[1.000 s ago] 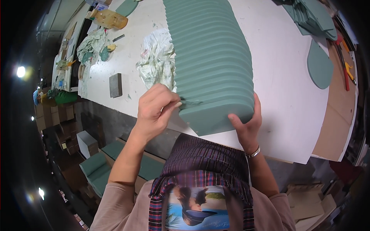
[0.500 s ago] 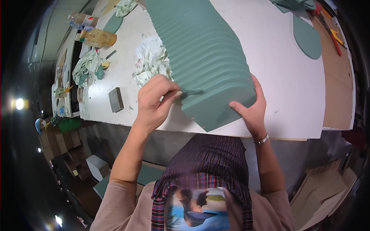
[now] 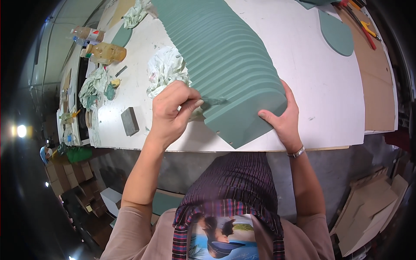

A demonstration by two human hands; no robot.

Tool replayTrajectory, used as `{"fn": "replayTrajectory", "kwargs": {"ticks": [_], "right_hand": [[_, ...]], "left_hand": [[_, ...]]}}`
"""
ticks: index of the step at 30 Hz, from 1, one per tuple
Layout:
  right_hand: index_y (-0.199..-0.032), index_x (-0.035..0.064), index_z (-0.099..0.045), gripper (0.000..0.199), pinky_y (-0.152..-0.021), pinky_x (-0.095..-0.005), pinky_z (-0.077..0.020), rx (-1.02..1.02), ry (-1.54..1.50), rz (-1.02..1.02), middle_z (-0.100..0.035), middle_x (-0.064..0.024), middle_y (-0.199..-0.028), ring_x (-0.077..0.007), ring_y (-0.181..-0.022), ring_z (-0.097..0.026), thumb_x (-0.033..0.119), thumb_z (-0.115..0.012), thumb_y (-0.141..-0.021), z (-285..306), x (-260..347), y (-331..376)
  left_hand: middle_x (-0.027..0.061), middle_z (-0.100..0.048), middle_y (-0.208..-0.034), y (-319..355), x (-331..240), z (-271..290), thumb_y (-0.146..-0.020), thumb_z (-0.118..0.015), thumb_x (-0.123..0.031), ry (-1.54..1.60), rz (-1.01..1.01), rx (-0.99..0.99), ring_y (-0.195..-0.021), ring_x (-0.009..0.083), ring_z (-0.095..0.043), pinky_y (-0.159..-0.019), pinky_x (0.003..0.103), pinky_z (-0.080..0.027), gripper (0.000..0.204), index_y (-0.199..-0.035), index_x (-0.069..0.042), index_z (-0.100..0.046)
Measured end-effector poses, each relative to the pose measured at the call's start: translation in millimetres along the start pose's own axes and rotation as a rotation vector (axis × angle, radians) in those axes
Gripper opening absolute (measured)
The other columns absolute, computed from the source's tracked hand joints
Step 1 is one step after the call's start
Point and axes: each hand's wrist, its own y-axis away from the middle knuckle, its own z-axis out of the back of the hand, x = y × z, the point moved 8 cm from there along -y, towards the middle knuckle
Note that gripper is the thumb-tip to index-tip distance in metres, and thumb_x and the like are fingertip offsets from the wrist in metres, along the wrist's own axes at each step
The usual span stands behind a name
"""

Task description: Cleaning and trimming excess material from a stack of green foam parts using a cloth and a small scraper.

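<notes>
A long row of overlapping green sheets (image 3: 225,56) runs fanned out across the table, each with one rounded end. The nearest green sheet (image 3: 247,119) lies on top, its pointed corner toward me and small notches in its left edge. My left hand (image 3: 173,106) is closed in a pinch at the left edge of the row. From its fingertips a thin, dark green brush-like thing (image 3: 215,100) reaches onto the sheets; its exact kind is blurred. My right hand (image 3: 284,119) grips the right edge of the row, thumb on the top sheet and fingers along the side.
A crumpled white cloth (image 3: 167,71) lies beyond my left hand. A grey block (image 3: 129,121), a stained rag (image 3: 94,84) and a bottle of amber liquid (image 3: 106,52) are at the left. Pliers (image 3: 366,31) and a loose green piece (image 3: 336,34) lie at the far right.
The view has shifted slightly. My left hand stays pinched at the sheets' left edge, with the brush-like thing moved a little. My right hand keeps its grip on the row.
</notes>
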Motion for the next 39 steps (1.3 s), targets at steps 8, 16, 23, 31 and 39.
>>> {"fn": "replayTrajectory", "kwargs": {"ticks": [8,16,23,31,39], "right_hand": [[-0.145,-0.0023,-0.040,0.095,-0.101,-0.0360,-0.0476,-0.020,-0.012,0.029,-0.061,-0.0174,-0.129,-0.0252,-0.118,-0.060,0.019,-0.090,-0.068,2.4,-3.1,-0.4],[-0.145,-0.0024,-0.040,0.098,-0.101,-0.0372,-0.0475,-0.027,0.012,0.034,-0.060,-0.0192,-0.130,-0.0273,-0.119,-0.060,0.025,-0.092,-0.066,3.2,-11.7,-0.7],[-0.145,-0.0025,-0.041,0.098,-0.100,-0.0370,-0.0478,-0.026,0.032,0.058,-0.061,-0.0196,-0.129,-0.0278,-0.119,-0.060,0.026,-0.092,-0.066,1.0,-9.5,-1.9],[-0.144,-0.0020,-0.042,0.098,-0.102,-0.0383,-0.0467,-0.033,0.041,0.049,-0.059,-0.0199,-0.131,-0.0295,-0.121,-0.059,0.027,-0.091,-0.065,3.2,-12.2,-1.9],[-0.143,-0.0022,-0.043,0.098,-0.103,-0.0392,-0.0464,-0.043,0.058,0.056,-0.059,-0.0206,-0.132,-0.0310,-0.122,-0.058,0.028,-0.092,-0.063,5.3,-12.7,-1.7]], "left_hand": [[0.0073,-0.058,-0.072,-8.3,-9.1,-3.3,-0.075,-0.072,0.009,-0.013,-0.030,0.030,-0.066,0.0194,-0.054,-0.060,0.030,-0.041,0.013,-0.082,0.002,-0.063],[0.0074,-0.061,-0.072,-11.8,-10.0,-7.0,-0.072,-0.071,0.011,-0.019,-0.095,0.044,-0.066,0.0201,-0.055,-0.060,0.031,-0.042,0.014,-0.080,0.002,-0.063],[0.0067,-0.059,-0.071,-11.3,-10.1,-7.4,-0.072,-0.070,0.011,-0.057,-0.093,0.053,-0.066,0.0199,-0.055,-0.060,0.030,-0.042,0.014,-0.080,0.002,-0.063],[0.0055,-0.058,-0.072,-10.2,-3.7,0.4,-0.078,-0.071,0.007,0.018,0.003,0.007,-0.066,0.0149,-0.052,-0.061,0.028,-0.040,0.011,-0.081,0.002,-0.062],[0.0034,-0.056,-0.075,-20.2,5.9,-11.8,-0.087,-0.070,0.000,0.120,0.155,-0.010,-0.068,0.0115,-0.047,-0.063,0.025,-0.038,0.011,-0.083,0.003,-0.060]]}}
